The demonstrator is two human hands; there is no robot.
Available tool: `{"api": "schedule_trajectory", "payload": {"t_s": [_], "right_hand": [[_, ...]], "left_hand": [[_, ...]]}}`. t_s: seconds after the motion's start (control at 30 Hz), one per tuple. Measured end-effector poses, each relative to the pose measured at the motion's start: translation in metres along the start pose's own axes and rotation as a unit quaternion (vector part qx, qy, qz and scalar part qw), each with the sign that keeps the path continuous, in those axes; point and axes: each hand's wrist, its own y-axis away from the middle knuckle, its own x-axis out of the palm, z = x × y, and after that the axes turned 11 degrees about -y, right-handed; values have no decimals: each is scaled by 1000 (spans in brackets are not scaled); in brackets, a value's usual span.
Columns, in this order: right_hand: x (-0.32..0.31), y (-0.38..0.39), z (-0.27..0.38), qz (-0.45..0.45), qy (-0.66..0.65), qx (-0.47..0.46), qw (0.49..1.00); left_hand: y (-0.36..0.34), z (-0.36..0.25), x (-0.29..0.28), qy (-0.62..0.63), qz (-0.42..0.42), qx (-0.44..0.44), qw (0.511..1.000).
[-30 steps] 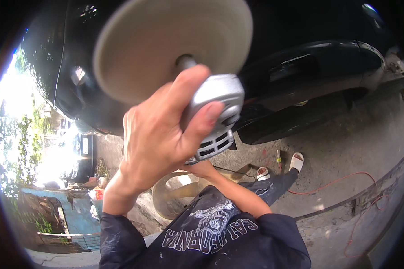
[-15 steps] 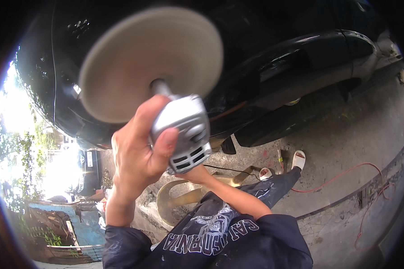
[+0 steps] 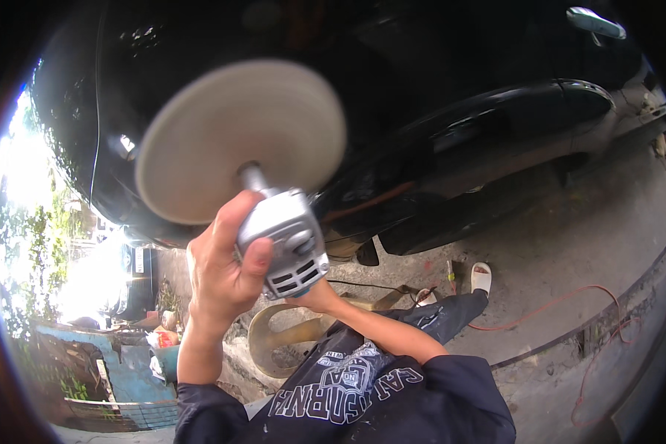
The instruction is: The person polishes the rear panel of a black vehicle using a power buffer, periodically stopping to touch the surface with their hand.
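My left hand (image 3: 218, 263) is wrapped around the silver head of a power polisher (image 3: 288, 233), with the thumb across its near face. Behind the tool's vented end, my right hand (image 3: 317, 297) grips the polisher's body; most of its fingers are hidden. A short shaft joins the head to a large, round, pale pad (image 3: 237, 137). The pad's surface is smeared, as if spinning. It is tilted and faces the glossy black car (image 3: 451, 52); whether it touches the paint I cannot tell.
A yellowish plastic chair (image 3: 263, 340) stands close below my hands. A dark cord (image 3: 362, 284) and an orange hose (image 3: 533, 318) lie across the concrete floor. White slippers (image 3: 481, 277) are on my feet. A blue panel (image 3: 81, 362) stands at the lower left; another dark car (image 3: 137, 281) is beyond.
The polisher and its pad have come down in the picture, nearer my body, and slightly left. Both hands moved with it and keep their hold. The view has shifted a little.
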Motion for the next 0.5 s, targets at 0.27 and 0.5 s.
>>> {"api": "schedule_trajectory", "payload": {"t_s": [0.27,0.5], "right_hand": [[-11,-5,97,-38,-82,20,996],[-25,-20,119,-27,-31,-51,998]], "left_hand": [[-119,-116,6,-87,116,89,985],[-165,-160,20,-121,147,135,972]]}}
